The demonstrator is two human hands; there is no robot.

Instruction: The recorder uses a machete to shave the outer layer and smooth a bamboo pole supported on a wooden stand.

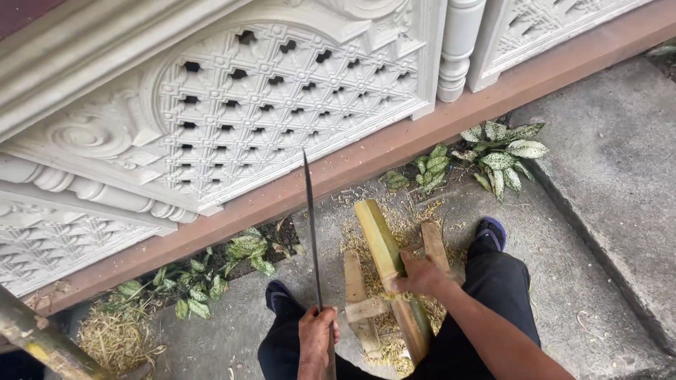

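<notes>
- Concrete floor (605,232) runs beneath us, along a white carved wall (232,105)
- Our left hand (317,332) has fingers wrapped round a long blade (310,225)
- Our right hand (421,276) presses the bamboo piece (384,250) onto a wooden stand (358,292) between our feet

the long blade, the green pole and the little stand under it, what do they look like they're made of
Long blade: probably metal, thin, dark grey, dull. Green pole: looks like bamboo, smooth green-yellow skin with a pale cut end; the right hand grips it. Stand: apparently raw wooden slats, pale and unpainted, with shavings around. The left hand holds the blade's handle.
</notes>
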